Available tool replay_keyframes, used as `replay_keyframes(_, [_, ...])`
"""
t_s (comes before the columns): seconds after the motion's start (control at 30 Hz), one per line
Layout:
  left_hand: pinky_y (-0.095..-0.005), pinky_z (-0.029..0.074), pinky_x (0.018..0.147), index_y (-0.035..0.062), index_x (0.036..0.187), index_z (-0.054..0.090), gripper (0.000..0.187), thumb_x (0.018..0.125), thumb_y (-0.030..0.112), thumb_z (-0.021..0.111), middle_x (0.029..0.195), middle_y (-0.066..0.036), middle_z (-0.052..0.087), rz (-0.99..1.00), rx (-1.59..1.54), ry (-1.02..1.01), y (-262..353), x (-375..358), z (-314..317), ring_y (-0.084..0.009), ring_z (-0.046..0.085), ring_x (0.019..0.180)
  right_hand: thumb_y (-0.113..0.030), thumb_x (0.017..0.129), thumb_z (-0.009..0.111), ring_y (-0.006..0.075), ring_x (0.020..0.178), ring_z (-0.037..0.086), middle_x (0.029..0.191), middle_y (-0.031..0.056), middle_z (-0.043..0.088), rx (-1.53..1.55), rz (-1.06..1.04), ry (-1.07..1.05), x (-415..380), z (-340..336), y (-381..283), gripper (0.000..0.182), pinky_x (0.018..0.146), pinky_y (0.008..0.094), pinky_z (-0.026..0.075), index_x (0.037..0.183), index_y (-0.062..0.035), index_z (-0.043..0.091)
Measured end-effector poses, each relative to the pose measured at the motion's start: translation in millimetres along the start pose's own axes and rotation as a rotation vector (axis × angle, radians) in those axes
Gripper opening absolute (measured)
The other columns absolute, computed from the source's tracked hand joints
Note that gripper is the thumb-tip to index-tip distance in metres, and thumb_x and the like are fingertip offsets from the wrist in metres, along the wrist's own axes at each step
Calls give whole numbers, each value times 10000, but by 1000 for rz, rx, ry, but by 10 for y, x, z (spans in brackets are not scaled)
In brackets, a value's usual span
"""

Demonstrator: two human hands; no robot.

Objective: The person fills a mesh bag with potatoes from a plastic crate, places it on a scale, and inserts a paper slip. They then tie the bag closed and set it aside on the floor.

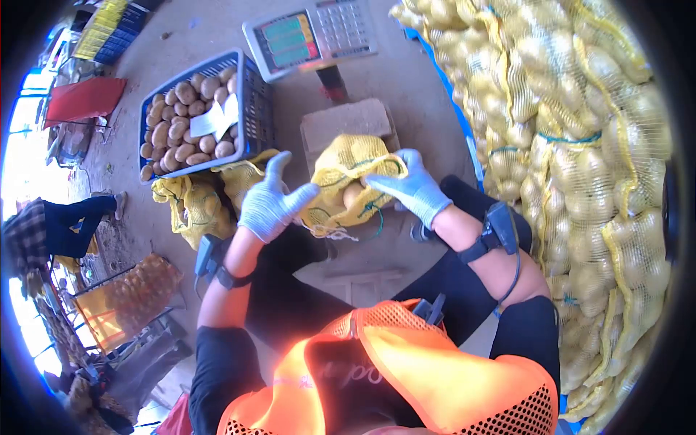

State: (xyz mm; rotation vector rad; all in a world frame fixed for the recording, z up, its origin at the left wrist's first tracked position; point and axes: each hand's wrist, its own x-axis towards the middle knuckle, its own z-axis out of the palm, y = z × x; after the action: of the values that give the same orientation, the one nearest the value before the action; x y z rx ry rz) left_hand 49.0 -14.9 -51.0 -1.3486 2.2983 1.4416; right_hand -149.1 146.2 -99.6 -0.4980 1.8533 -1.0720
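Note:
A yellow mesh bag [355, 170] with potatoes inside stands in front of me, against the near side of the scale's platform [341, 119]. Its mouth gapes towards me, and a potato [353, 194] shows in the opening. A green drawstring hangs from the bag's lower right. My right hand [415, 187], in a pale blue-white glove, grips the right edge of the mouth between thumb and fingers. My left hand [272, 206], gloved alike, is held just left of the bag with thumb and fingers spread, holding nothing.
A blue crate [254, 109] of potatoes with white paper on top stands at the upper left. Filled mesh bags [192, 206] lean below it. The scale's display [312, 36] rises behind the platform. Stacked potato bags [573, 167] line the right side. A person's legs [76, 225] show at left.

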Motion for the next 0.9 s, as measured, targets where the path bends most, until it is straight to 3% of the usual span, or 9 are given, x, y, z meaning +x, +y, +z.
replay_keyframes(0.13, [-289,481,548,49,1386,282,882,713,403,729,660,-109,588,141,275,25,36,57,59,-178,594,590,-228,706,772,179,935,556,1047,133,551,34,58,-94,-47,-12,-5,593,796,285,471,1137,20,448])
replay_keyframes(0.3, [-309,489,574,73,1297,373,580,760,61,592,712,-93,597,348,296,130,-338,282,126,-180,606,614,56,726,538,189,882,586,969,97,596,605,49,-210,-20,-98,106,341,759,308,495,1065,18,551])
replay_keyframes(0.4, [-233,416,526,81,1266,392,489,803,33,541,704,-25,540,411,-259,-9,-146,221,-76,-85,503,591,71,729,405,251,930,596,1035,140,584,847,13,-232,126,-153,286,396,820,371,505,1101,24,534])
replay_keyframes(0.57, [-208,401,543,69,1185,397,414,805,17,552,753,0,503,499,-660,326,-46,195,48,-56,475,646,16,763,375,286,999,586,1093,148,569,737,12,-144,126,-178,274,421,899,418,483,1163,2,505])
replay_keyframes(0.67, [-240,449,576,39,1125,403,350,807,7,546,774,-31,497,499,-903,406,244,61,-69,-91,487,617,-17,784,385,214,822,625,1035,127,590,692,92,-137,128,-318,177,383,497,269,516,1139,-51,526])
replay_keyframes(0.7, [-251,460,570,31,1121,407,351,802,6,551,774,-36,497,577,-1050,343,295,57,-209,-104,493,601,-34,796,391,170,715,620,978,107,600,684,111,-52,-10,-230,-9,352,370,211,417,1115,-71,534])
replay_keyframes(0.8, [-277,481,540,20,1112,421,333,801,-2,535,733,-37,490,587,-1310,227,254,260,-531,-129,494,555,-55,803,400,160,693,619,949,88,602,569,123,112,32,-175,-36,329,383,209,418,1096,-81,547])
replay_keyframes(0.87, [-264,474,536,19,1134,420,360,822,89,585,735,-47,517,558,-1293,213,153,467,-423,-111,498,562,-85,807,427,148,675,610,902,73,604,656,105,-12,269,-273,64,279,393,214,417,1051,-70,562])
replay_keyframes(0.9, [-283,488,583,18,1167,409,463,805,206,627,761,-64,542,443,-991,289,206,475,-332,-132,526,605,-101,809,443,146,667,603,883,64,604,630,36,-59,346,-307,112,252,399,219,419,1025,-66,568])
